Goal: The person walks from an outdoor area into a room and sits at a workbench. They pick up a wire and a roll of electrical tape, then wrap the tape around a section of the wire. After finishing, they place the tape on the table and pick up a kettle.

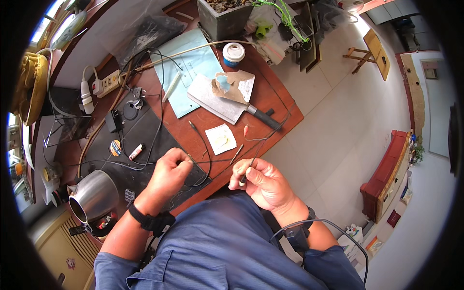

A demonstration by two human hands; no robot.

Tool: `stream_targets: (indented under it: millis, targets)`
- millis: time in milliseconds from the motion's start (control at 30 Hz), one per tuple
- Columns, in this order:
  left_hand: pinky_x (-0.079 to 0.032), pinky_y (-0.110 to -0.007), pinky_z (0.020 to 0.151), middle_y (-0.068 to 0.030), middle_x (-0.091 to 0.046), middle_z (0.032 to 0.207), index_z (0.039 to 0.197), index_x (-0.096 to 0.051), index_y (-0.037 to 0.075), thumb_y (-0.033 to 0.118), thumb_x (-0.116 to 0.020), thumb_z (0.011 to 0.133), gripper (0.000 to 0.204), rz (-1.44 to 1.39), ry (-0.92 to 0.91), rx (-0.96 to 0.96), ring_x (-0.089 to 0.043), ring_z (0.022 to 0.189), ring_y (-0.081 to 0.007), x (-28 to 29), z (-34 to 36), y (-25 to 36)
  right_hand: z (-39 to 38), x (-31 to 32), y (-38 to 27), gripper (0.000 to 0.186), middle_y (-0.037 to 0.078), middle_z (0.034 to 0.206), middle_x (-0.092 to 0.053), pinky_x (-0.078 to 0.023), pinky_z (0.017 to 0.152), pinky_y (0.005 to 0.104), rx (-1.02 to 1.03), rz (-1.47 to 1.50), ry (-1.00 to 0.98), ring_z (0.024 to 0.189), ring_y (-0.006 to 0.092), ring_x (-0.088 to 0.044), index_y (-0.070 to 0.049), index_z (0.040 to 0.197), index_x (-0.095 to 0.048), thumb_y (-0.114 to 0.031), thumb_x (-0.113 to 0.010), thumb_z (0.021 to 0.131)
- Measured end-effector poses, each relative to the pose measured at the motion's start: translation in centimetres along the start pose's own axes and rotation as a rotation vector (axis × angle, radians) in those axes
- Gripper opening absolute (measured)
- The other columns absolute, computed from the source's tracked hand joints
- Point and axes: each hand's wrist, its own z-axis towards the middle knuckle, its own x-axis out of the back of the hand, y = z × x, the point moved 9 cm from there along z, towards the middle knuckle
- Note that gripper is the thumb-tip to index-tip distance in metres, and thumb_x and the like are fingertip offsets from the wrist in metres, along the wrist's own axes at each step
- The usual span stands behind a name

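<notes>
My left hand [168, 175] is closed in a fist above the near edge of the desk, with a thin black cable [145, 167] running into it. At the right, my right hand [266, 186] pinches a dark cable between thumb and fingers. A small dark end piece with a pale tip [242, 180] shows below those fingertips. Beyond the hands lie a loose cable with a plug [192, 124], a square white paper [220, 139], a thin metal rod [237, 153] and a small reddish piece on a wire [246, 130].
A cleaver [215, 100] lies under torn brown paper [240, 86], its handle toward the desk's right edge. Nearby are a lidded paper cup [234, 54], a blue folder [181, 53] and a planter [223, 21]. Leftward are a power strip [110, 83], lighter [137, 152] and metal pitcher [99, 193].
</notes>
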Motion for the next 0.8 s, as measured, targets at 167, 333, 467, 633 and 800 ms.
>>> stream_targets:
  millis: [167, 333, 467, 633, 800]
  targets:
    - [-0.049, -0.029, 0.07, -0.0044, -0.061, 0.086, 0.088, -0.065, -0.002, 0.011, -0.068, 0.096, 0.015, 0.051, 0.087, 0.061, -0.057, 0.077, -0.0106, 2.2, -1.6, -2.2, 0.6, 0.5, 0.5, 0.013, 0.006, 0.104, -0.068, -0.055, 0.092, 0.0384, 0.029, 0.031, -0.009, 0.101, 0.025, -0.07, -0.007, 0.105, -0.074, -0.02, -0.073, 0.103]
    - [-0.044, -0.027, 0.062, 0.0023, -0.058, 0.077, 0.088, -0.065, 0.002, 0.012, -0.066, 0.097, 0.014, 0.054, 0.116, 0.039, -0.052, 0.07, -0.0065, 2.5, -2.5, -3.6, 1.8, 1.2, 0.5, 0.011, 0.006, 0.1, -0.069, -0.053, 0.087, 0.0351, 0.109, 0.033, -0.019, 0.101, 0.0236, -0.07, -0.008, 0.1, -0.073, -0.019, -0.078, 0.1]
    - [-0.049, -0.03, 0.07, -0.0041, -0.062, 0.084, 0.087, -0.066, -0.001, 0.012, -0.068, 0.095, 0.015, 0.044, 0.135, 0.107, -0.058, 0.077, -0.0108, 3.2, -3.0, -4.1, 2.5, 1.1, 0.2, 0.012, 0.005, 0.096, -0.069, -0.052, 0.084, 0.0321, 0.151, 0.046, -0.02, 0.094, 0.0191, -0.068, -0.009, 0.096, -0.068, -0.015, -0.077, 0.1]
    - [-0.051, -0.033, 0.073, -0.0085, -0.064, 0.089, 0.087, -0.066, -0.002, 0.011, -0.068, 0.093, 0.013, 0.085, 0.178, 0.089, -0.062, 0.08, -0.0165, 3.9, -3.0, -4.5, 2.7, 1.8, 0.6, 0.015, 0.004, 0.095, -0.065, -0.052, 0.088, 0.0345, 0.136, 0.059, 0.003, 0.098, 0.0219, -0.068, -0.011, 0.096, -0.065, -0.018, -0.077, 0.101]
    - [-0.052, -0.037, 0.075, -0.0126, -0.062, 0.089, 0.085, -0.065, 0.0, 0.008, -0.068, 0.089, 0.01, 0.265, 0.236, -0.1, -0.063, 0.082, -0.0255, 3.8, -3.1, -3.0, 2.7, 2.5, 1.0, 0.012, 0.006, 0.101, -0.07, -0.052, 0.088, 0.0347, 0.061, 0.019, 0.113, 0.103, 0.0227, -0.069, -0.01, 0.102, -0.069, -0.021, -0.072, 0.105]
